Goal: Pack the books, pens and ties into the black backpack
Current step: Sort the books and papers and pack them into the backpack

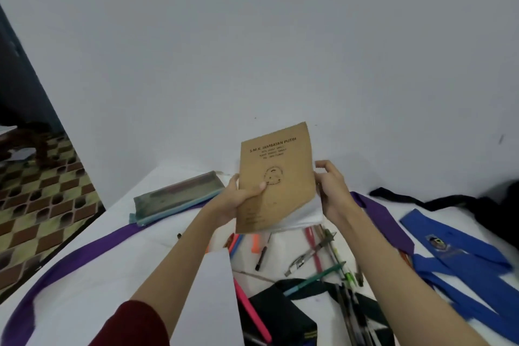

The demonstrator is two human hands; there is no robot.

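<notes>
Above counter: book stack held upright

Above the white counter (84, 275), left hand (238, 199) and right hand (332, 191) grip the brown-covered paper exercise book stack (276, 180) by its side edges, fingers curled round. Light, floppy, pages fan; likely best squeezed at both edges. Loose plastic pens (317, 255), purple fabric tie (387, 222), blue tie (463, 258) lie below.

A home room being suggested, plain white wall (252, 36), patterned brown-and-yellow floor (36, 205) being seen through a doorway, white-covered surface (84, 275) strewn with school things
</notes>
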